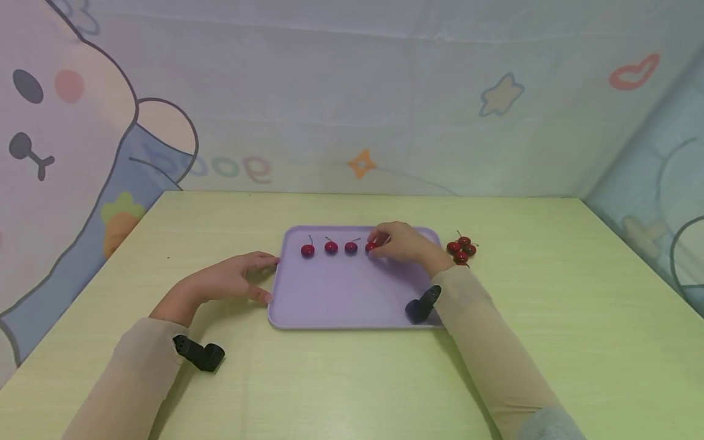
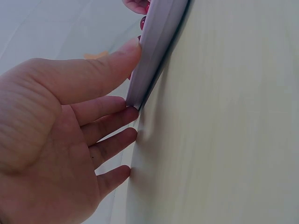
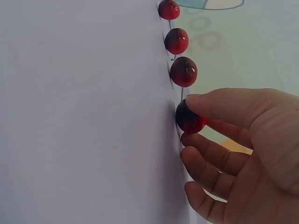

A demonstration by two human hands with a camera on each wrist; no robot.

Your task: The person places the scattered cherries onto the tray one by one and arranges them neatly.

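My right hand (image 1: 404, 243) pinches a cherry (image 3: 189, 116) between thumb and forefinger, the other fingers loosely curled below it; the cherry touches the tray (image 1: 341, 293) surface at the right end of a row. My left hand (image 1: 231, 282) lies flat on the table (image 1: 352, 379) at the tray's left edge, fingers straight and slightly apart, thumb against the rim and fingertips at the tray's near-left corner, holding nothing. Three more cherries (image 1: 330, 247) stand in line to the left of the held one, evenly spaced along the far side of the tray, stems up; the wrist view confirms the line and shows a small gap between the held cherry and its neighbour. A cluster of spare cherries (image 1: 462, 249) lies on the table just beside the tray's right edge, near my right hand. Step in hand, as I judge it: seating the fourth cherry in the row while the left hand braces the tray. The next move calls for a clean release: part thumb and forefinger without rolling the fruit, lift straight up to clear the stem, then travel right to the cluster and take one cherry by a light pinch. The left hand should keep the tray from sliding
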